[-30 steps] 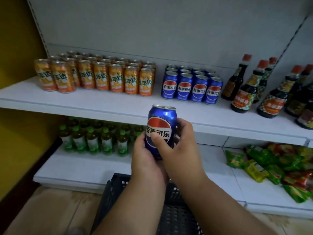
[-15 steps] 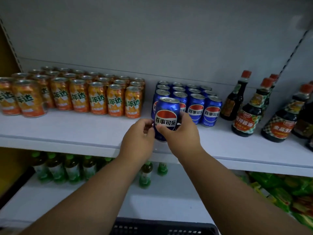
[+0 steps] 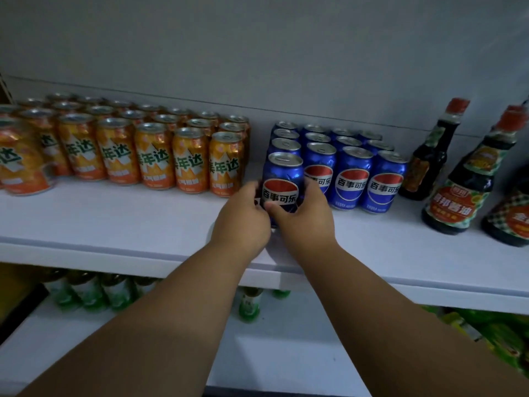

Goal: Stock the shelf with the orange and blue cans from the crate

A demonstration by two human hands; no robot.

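can: blue can upright at front-left corner of blue block, beside orange cans on shelf
grip: left hand + right hand curled round its lower sides, we're holding from both flanks
handling: we judge it rigid, smooth, prob slippery; thin wall dents, so hold mid-body
hidden: can base behind fingers, can't tell if seated; crate out of frame

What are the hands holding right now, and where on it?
Both hands, left hand and right hand, grip one blue can by its lower body, fingers wrapped on either side; its base is hidden.
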